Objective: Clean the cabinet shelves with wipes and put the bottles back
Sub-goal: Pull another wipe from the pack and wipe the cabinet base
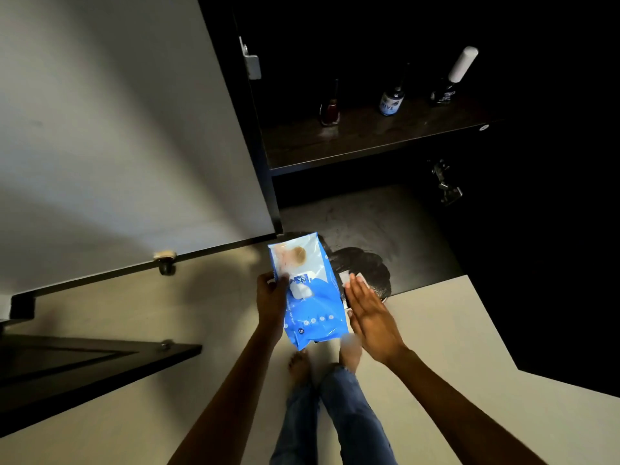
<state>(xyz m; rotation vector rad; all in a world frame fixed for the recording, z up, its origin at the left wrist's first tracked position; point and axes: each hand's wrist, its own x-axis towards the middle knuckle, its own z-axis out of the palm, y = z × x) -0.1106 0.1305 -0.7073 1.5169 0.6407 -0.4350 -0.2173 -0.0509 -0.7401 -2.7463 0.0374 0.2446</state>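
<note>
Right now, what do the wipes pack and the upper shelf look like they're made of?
The wipes pack, gripped by the left hand, looks like soft glossy plastic film: it crinkles and catches highlights. The upper shelf looks like dark wood-grain laminate or veneer, semi-gloss with a faint sheen; which one I can't tell.

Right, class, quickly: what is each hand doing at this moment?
Left hand: grips the blue wipes pack by its side.
Right hand: open, fingers straight, beside the pack, holding nothing that can be made out.

Three bottles (391,99) stand well apart on the dark shelf (352,142).
</note>
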